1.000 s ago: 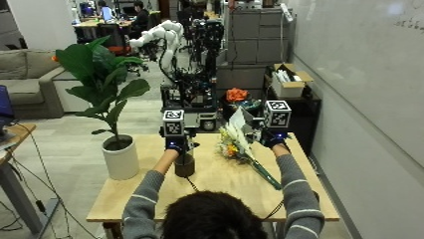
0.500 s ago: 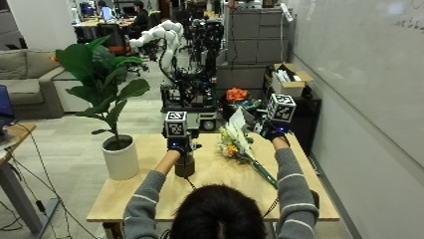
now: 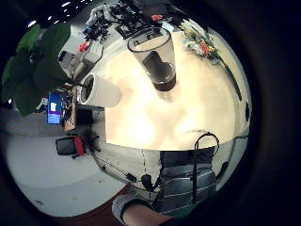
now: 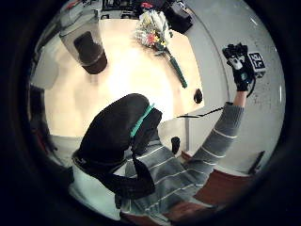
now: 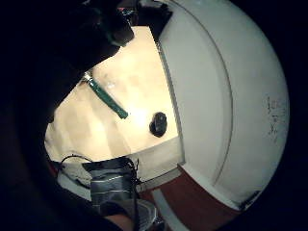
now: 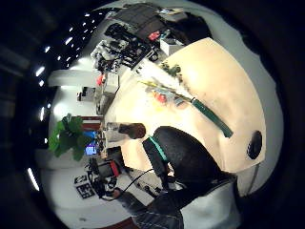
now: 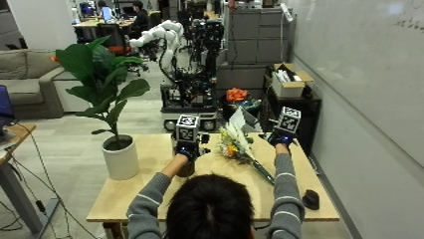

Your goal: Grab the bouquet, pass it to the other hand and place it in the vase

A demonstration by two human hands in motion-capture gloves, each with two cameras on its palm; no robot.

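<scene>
Bouquet (image 7: 237, 138) lay flat on the bench (image 7: 132, 196), blooms at 12 o'clock, green-wrapped stem toward 5 o'clock. Vase (image 7: 186, 168) stood upright at its 9 o'clock, apart from it. We had both hands raised over the bench: left hand (image 7: 186, 149) above the vase, right hand (image 7: 281, 138) at the bouquet's 3 o'clock, holding nothing. Finger spread: we couldn't tell for either.
</scene>
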